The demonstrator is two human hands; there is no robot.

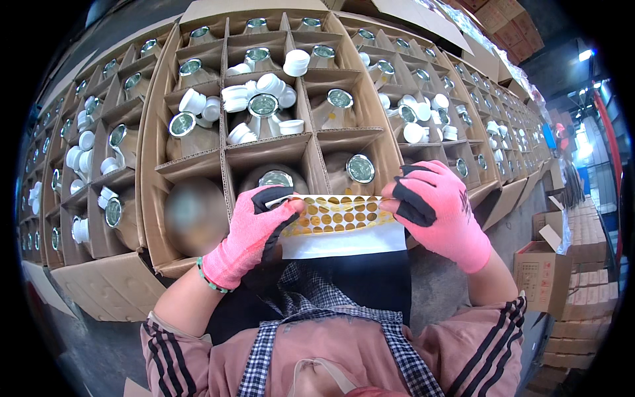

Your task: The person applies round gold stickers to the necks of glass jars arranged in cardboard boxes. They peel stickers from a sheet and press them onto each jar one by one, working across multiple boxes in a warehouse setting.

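A sheet of round gold stickers (340,215) on white backing is stretched between my hands, just in front of a divided cardboard box (192,165). My left hand (254,225), in a pink glove with black fingers, pinches the sheet's left end. Its right end is gripped by my right hand (440,208), gloved the same way. Glass bottles with open round mouths stand in the box's compartments, one bottle (274,180) just behind the sheet. White caps (271,85) lie heaped around the bottle necks in the middle. The front left compartment is blurred.
More divided boxes of bottles and white caps flank this one, such as the left box (99,245) and the right box (479,185). Closed cartons (539,274) are stacked at the far right. Grey floor (440,281) shows beside my right arm.
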